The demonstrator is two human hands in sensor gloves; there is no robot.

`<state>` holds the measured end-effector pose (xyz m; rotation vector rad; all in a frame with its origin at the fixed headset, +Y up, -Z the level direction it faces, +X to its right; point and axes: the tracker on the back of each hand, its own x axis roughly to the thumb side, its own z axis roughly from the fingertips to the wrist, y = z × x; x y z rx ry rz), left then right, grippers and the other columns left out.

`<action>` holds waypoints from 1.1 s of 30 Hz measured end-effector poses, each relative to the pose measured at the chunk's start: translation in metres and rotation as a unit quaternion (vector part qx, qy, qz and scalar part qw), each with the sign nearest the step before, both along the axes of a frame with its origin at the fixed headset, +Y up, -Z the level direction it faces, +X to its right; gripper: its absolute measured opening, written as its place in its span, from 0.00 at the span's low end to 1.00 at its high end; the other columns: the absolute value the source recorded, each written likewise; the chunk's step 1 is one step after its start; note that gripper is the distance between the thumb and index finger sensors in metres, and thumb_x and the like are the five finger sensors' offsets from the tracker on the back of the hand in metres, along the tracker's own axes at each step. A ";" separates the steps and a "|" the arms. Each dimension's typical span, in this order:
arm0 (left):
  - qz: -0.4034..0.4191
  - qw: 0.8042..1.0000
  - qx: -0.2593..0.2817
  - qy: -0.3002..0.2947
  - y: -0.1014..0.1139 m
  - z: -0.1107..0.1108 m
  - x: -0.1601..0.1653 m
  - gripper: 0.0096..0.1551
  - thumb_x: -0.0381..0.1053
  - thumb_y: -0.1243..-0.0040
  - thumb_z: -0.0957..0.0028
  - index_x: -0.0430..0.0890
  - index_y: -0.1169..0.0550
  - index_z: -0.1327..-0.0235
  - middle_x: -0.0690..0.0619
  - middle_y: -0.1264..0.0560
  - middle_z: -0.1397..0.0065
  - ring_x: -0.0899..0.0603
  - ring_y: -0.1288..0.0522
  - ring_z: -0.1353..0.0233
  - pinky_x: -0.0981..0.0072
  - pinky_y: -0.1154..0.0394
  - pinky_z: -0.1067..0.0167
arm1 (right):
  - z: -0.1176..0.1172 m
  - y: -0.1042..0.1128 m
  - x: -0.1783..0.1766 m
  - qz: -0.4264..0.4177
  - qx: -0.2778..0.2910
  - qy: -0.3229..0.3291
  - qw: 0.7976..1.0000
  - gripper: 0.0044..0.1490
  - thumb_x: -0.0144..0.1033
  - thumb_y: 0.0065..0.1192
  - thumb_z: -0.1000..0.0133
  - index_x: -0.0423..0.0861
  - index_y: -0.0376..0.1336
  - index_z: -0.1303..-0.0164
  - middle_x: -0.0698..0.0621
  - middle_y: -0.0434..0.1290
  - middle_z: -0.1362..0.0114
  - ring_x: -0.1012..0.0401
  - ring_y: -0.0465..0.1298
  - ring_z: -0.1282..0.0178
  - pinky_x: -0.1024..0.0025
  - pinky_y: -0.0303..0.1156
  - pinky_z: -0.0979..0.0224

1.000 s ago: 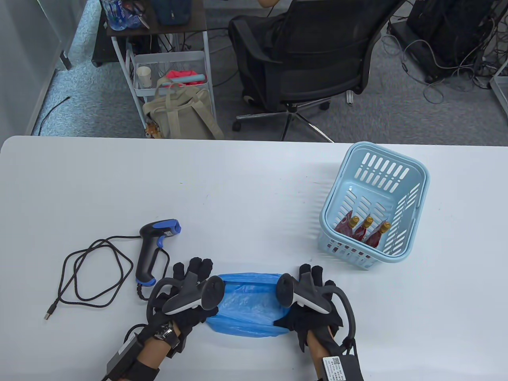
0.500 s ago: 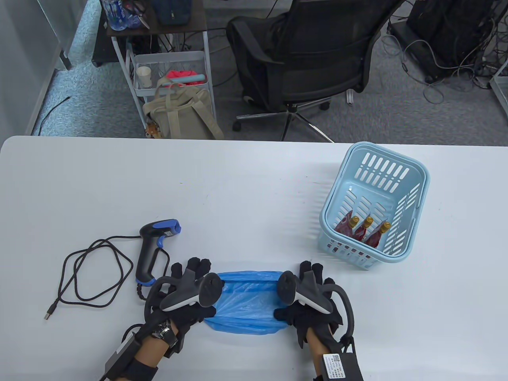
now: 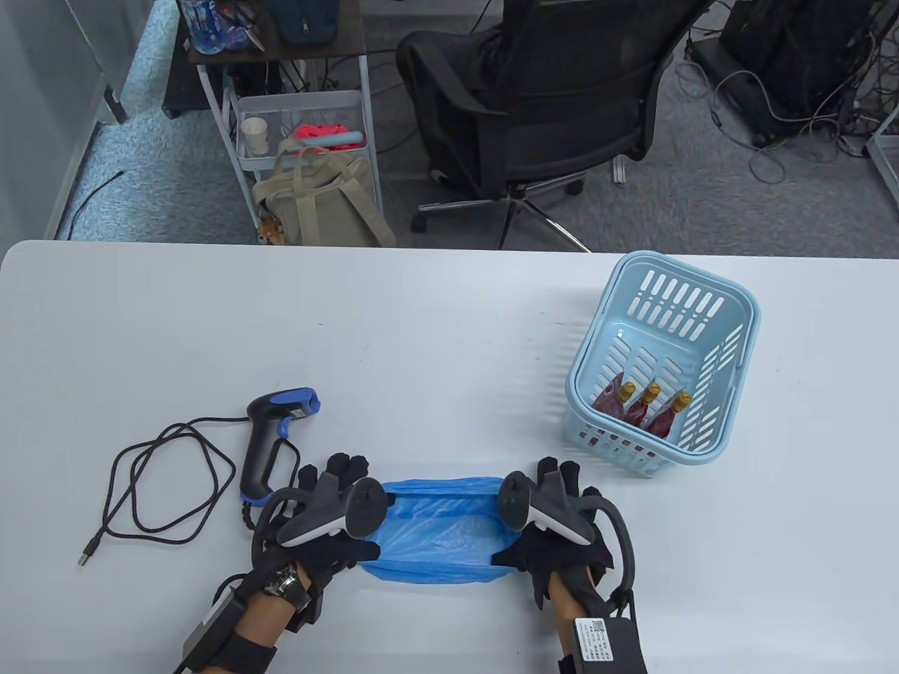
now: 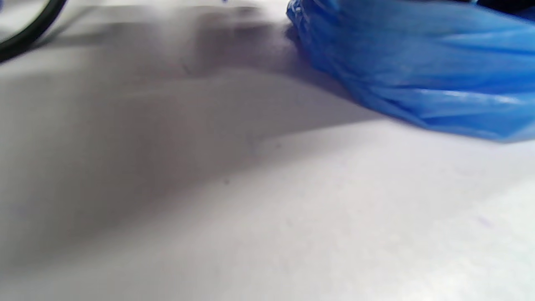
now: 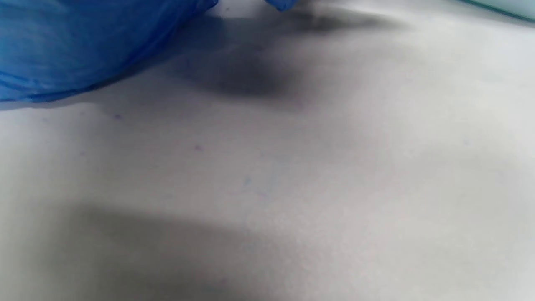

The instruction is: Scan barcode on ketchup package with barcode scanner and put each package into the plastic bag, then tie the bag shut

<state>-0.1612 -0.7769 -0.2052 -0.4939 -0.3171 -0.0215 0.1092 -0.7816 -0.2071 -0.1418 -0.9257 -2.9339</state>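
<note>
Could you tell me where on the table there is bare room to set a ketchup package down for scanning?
Bare table lies between the barcode scanner and the basket, beyond the plastic bag. It is crowded near the front edge: both hands hold the bag, with the cable left.

Both hands low, L (image 3: 330, 523) & R (image 3: 555, 523), fingers hidden.

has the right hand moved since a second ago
Yes: the right hand has shifted slightly right, toward the basket, stretching the blue bag wider.
</note>
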 end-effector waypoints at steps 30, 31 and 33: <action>-0.017 1.000 0.014 -0.003 0.000 0.000 0.001 0.49 0.67 0.33 0.58 0.65 0.39 0.20 0.45 0.56 0.12 0.32 0.56 0.12 0.27 0.54 0.21 | -0.003 0.000 0.000 -0.041 0.032 0.035 0.998 0.62 0.63 0.68 0.53 0.61 0.38 0.16 0.37 0.27 0.13 0.37 0.28 0.16 0.29 0.34 0.19; -0.018 1.000 0.015 -0.003 0.000 0.001 0.001 0.49 0.67 0.33 0.58 0.64 0.39 0.20 0.45 0.56 0.12 0.31 0.56 0.12 0.27 0.54 0.21 | -0.003 0.001 0.000 -0.045 0.037 0.037 0.998 0.61 0.62 0.68 0.53 0.61 0.39 0.16 0.37 0.27 0.13 0.37 0.28 0.16 0.29 0.35 0.20; -0.020 1.000 0.016 -0.004 0.000 0.001 0.002 0.49 0.67 0.33 0.58 0.64 0.39 0.20 0.45 0.56 0.12 0.32 0.56 0.12 0.27 0.54 0.21 | -0.002 0.004 -0.001 -0.057 0.049 0.039 0.996 0.60 0.62 0.68 0.52 0.60 0.40 0.16 0.36 0.28 0.13 0.37 0.29 0.16 0.29 0.35 0.19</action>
